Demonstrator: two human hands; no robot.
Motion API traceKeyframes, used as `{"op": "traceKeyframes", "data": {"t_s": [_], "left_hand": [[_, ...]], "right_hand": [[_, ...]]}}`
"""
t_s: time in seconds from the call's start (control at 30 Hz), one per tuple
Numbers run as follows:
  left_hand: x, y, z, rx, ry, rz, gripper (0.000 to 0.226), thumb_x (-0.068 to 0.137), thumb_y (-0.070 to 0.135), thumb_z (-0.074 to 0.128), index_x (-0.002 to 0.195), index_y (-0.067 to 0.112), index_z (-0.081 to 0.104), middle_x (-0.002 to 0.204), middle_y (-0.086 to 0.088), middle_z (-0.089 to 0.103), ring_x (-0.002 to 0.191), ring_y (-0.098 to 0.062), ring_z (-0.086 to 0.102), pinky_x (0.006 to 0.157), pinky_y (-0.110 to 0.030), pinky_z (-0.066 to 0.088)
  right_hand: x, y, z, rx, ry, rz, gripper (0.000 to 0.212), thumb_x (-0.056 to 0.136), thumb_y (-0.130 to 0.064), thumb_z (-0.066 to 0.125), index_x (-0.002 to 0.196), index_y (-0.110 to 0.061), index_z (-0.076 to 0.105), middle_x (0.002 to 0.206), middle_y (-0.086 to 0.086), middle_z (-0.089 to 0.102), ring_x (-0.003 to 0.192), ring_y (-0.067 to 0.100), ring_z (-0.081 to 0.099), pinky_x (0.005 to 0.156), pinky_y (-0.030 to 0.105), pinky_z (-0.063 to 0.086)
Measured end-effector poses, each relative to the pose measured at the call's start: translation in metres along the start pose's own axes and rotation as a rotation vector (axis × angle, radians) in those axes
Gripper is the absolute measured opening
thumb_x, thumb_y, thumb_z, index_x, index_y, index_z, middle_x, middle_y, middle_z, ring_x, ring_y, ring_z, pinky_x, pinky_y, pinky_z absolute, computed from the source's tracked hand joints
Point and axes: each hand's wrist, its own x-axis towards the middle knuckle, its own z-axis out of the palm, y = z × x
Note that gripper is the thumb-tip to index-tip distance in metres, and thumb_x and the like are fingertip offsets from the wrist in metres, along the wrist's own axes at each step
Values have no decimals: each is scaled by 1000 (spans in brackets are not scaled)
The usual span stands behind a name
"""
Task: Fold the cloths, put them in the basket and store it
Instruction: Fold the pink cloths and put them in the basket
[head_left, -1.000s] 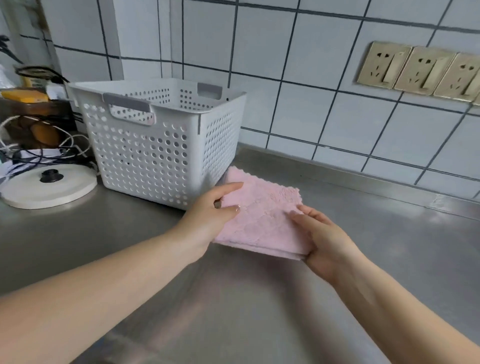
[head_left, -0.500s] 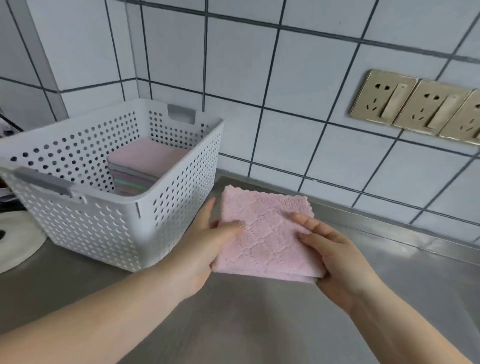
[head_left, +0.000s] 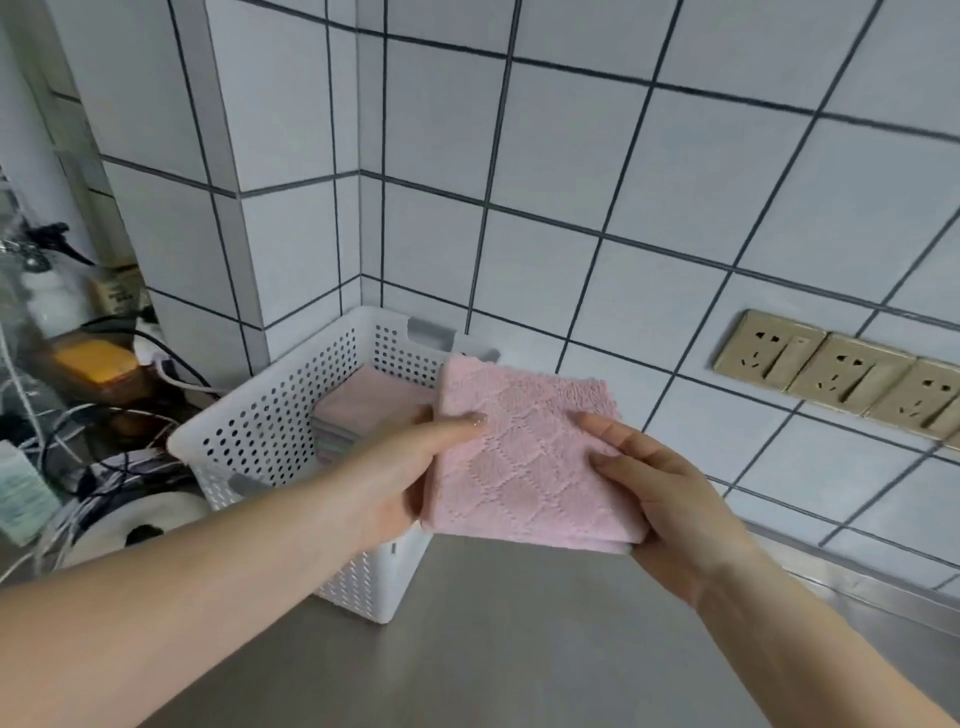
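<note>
A brushed steel counter (head_left: 519, 649) runs into a corner of white wall tiles (head_left: 649, 171) with dark grout, and a row of gold wall sockets (head_left: 841, 376) sits low on the right. The left hand (head_left: 400, 478) and right hand (head_left: 670, 499) each pinch an edge of the folded pink cloth (head_left: 524, 462), held in the air right at the near right rim of the white perforated basket (head_left: 270, 415), where a stack of folded cloths (head_left: 363, 405) lies inside. Far left, a clutter of cables (head_left: 93, 467) and bottles, their labels too blurred to read.
</note>
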Motion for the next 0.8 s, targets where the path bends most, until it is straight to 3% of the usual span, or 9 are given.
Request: {"op": "traceKeyframes", "data": {"t_s": [0.13, 0.23, 0.33, 0.43, 0.5, 0.57, 0.6, 0.7, 0.8], "left_hand": [[22, 38, -49, 93, 60, 1, 24, 88, 20, 62, 112, 18, 62, 104, -8, 72, 98, -28, 66, 86, -52, 52], [61, 70, -95, 147, 97, 27, 29, 90, 15, 60, 118, 11, 59, 107, -12, 70, 98, -30, 67, 85, -50, 53], [103, 92, -127, 242, 102, 60, 27, 92, 7, 55, 119, 7, 58, 111, -15, 67, 100, -29, 66, 84, -41, 53], [143, 98, -152, 411, 105, 111, 19, 91, 3, 53, 105, 12, 61, 114, -15, 66, 102, -29, 64, 88, -41, 52], [165, 93, -165, 563, 142, 163, 25, 91, 6, 53, 110, 20, 59, 113, -7, 64, 96, -23, 61, 77, -28, 54], [181, 84, -175, 722, 197, 173, 37, 93, 7, 50, 128, 19, 49, 111, -4, 58, 90, -15, 51, 55, -13, 41], [192, 79, -181, 780, 204, 161, 40, 94, 7, 48, 133, 16, 45, 116, -7, 57, 90, -15, 48, 52, -13, 36], [218, 64, -191, 915, 207, 113, 41, 91, 7, 43, 132, 9, 45, 123, -10, 56, 95, -20, 54, 66, -24, 43], [235, 56, -191, 1051, 199, 56, 54, 89, 5, 39, 142, 10, 33, 135, -12, 49, 113, -26, 53, 88, -32, 47]], "right_hand": [[42, 0, 48, -15, 68, -33, 29, 91, 0, 49, 104, -16, 69, 102, 3, 73, 82, 13, 68, 74, 29, 56], [88, 5, 89, -21, 154, -64, 27, 91, 0, 50, 103, -16, 68, 105, 3, 71, 82, 12, 68, 68, 27, 58], [137, 13, 114, -65, 252, -67, 27, 92, -2, 51, 105, -19, 67, 111, 1, 67, 92, 14, 65, 82, 34, 55], [184, 30, 130, -113, 336, -19, 28, 92, -2, 50, 103, -23, 65, 106, 3, 66, 95, 19, 62, 95, 42, 50], [210, 48, 135, -198, 385, 40, 28, 89, -4, 53, 95, -28, 67, 106, 6, 67, 101, 25, 63, 97, 44, 49], [233, 69, 135, -286, 418, 93, 29, 84, -9, 54, 87, -33, 70, 109, 6, 68, 104, 28, 62, 95, 45, 49], [241, 77, 137, -309, 434, 114, 30, 84, -9, 53, 90, -34, 70, 109, 5, 67, 100, 26, 62, 94, 42, 50], [260, 92, 143, -395, 487, 144, 40, 89, -5, 44, 117, -25, 63, 104, 5, 61, 89, 21, 56, 87, 34, 49], [270, 99, 145, -523, 498, 159, 47, 89, 0, 38, 127, -21, 56, 114, 9, 60, 87, 20, 54, 79, 27, 48]]}}
